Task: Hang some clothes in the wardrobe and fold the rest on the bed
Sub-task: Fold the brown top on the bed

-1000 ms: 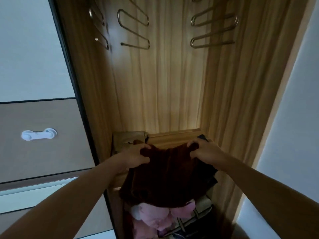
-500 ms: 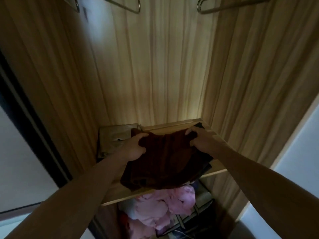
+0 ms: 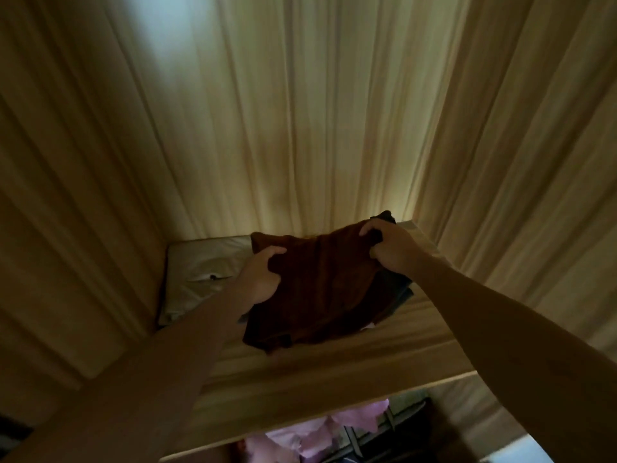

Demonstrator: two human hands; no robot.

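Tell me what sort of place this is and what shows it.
Most likely the inside of a wooden wardrobe: wood-grain panels close it in on three sides, a wooden shelf bears a folded dark garment, and pink clothes lie below the shelf.

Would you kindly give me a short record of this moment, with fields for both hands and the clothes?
place: wooden shelf inside the wardrobe
left hand: grips the dark red garment at its left edge
right hand: grips its far right corner
garment: folded, over a grey pile on the shelf
left of it: beige cloth
below shelf: pink clothes
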